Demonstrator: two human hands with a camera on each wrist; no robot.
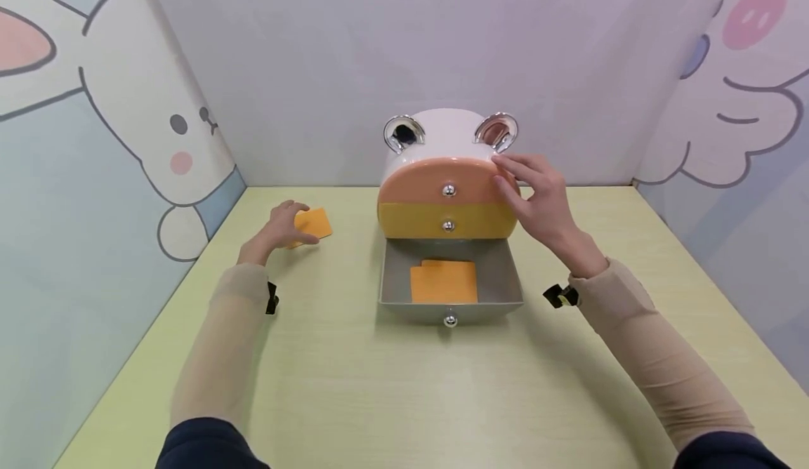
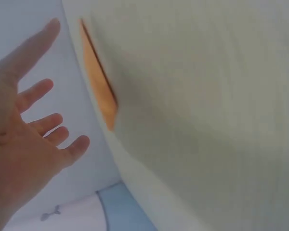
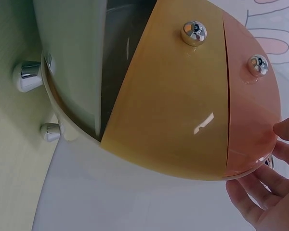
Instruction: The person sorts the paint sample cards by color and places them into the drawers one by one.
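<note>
A small drawer cabinet (image 1: 447, 220) with a white rounded shell and silver ears stands on the table. Its grey bottom drawer (image 1: 395, 279) is pulled out, with orange cards (image 1: 444, 283) lying inside. My right hand (image 1: 540, 195) holds the cabinet's upper right edge; in the right wrist view the thumb (image 3: 286, 129) is on the pink drawer front and fingers are along the side. To the left, my left hand (image 1: 284, 227) is over another small stack of orange cards (image 1: 314, 222). Its fingers are spread, and the left wrist view shows them apart from the orange cards (image 2: 98, 82).
The pink top drawer (image 1: 417, 187) and yellow middle drawer (image 1: 411, 222) are closed, each with a silver knob. A pale wood-look table (image 1: 404, 399) meets a plain back wall (image 1: 303, 90). Side walls carry cartoon animal drawings.
</note>
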